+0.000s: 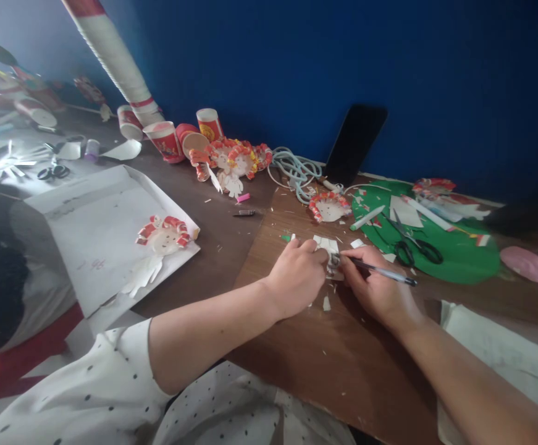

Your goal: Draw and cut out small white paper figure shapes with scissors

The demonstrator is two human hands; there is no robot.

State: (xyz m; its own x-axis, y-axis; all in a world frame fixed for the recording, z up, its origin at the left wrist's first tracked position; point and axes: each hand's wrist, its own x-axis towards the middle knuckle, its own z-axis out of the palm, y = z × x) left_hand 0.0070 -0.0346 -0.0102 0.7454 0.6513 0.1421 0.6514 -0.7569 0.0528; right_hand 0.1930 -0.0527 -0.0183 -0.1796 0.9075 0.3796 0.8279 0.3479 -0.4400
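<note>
My right hand (382, 287) is closed on a pen (384, 272), its tip end pointing left toward a small white paper piece (327, 244) on the brown table. Over that piece rests my left hand (299, 275), its fingers curled down and pressing on it. The fingertips partly hide the paper, and what is drawn there is too small to make out. Small paper scraps (327, 303) lie around both hands. Just beyond them sits a paper-cup figure with a curled red fringe (331, 207). Black-handled scissors (417, 244) lie right of my right hand.
A green round sheet (467, 259) carries a white marker (368, 217) and scraps. A phone (356, 142) leans on the blue wall beside a coiled cable (296, 170). Red paper cups (164, 141) and more figures (236, 161) stand behind. At left lies a white envelope (92, 228); a person sits there.
</note>
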